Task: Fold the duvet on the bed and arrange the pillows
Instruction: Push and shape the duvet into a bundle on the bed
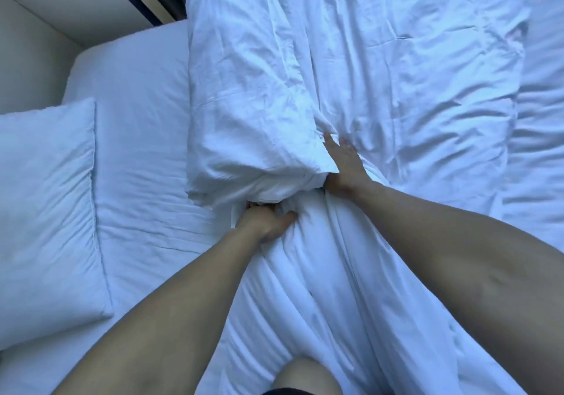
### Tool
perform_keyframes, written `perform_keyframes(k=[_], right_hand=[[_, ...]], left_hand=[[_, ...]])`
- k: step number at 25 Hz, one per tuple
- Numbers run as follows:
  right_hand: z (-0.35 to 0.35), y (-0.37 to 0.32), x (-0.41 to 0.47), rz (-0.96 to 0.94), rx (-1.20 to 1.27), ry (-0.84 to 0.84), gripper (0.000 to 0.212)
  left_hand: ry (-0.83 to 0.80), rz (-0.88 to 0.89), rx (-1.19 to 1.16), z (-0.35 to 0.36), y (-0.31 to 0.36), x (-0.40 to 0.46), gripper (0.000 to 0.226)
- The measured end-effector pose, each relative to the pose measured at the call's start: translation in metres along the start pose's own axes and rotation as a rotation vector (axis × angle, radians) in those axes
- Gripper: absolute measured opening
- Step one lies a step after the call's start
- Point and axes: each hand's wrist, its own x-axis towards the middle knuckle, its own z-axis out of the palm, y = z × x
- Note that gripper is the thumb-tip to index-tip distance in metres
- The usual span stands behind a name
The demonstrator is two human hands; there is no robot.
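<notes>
A white duvet (pixel 396 89) lies crumpled over the middle and right of the bed, with a thick folded-over flap (pixel 244 89) on its left side. My left hand (pixel 268 219) grips the duvet under the near edge of that flap, its fingers tucked into the fabric. My right hand (pixel 345 162) lies flat with straight fingers on the duvet, against the flap's right near corner. One white pillow (pixel 48 196) lies on the bed at the left.
The bare white mattress sheet (pixel 137 120) shows between the pillow and the duvet. A pale headboard or wall (pixel 27 53) runs along the upper left. My knee (pixel 305 373) shows at the bottom edge.
</notes>
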Motion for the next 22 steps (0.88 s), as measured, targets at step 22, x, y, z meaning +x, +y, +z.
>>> perform_keyframes(k=[22], right_hand=[[-0.218, 0.055, -0.107, 1.086, 0.734, 0.876, 0.056]], left_hand=[[-0.301, 1.061, -1.001, -0.273, 0.248, -0.106, 0.050]])
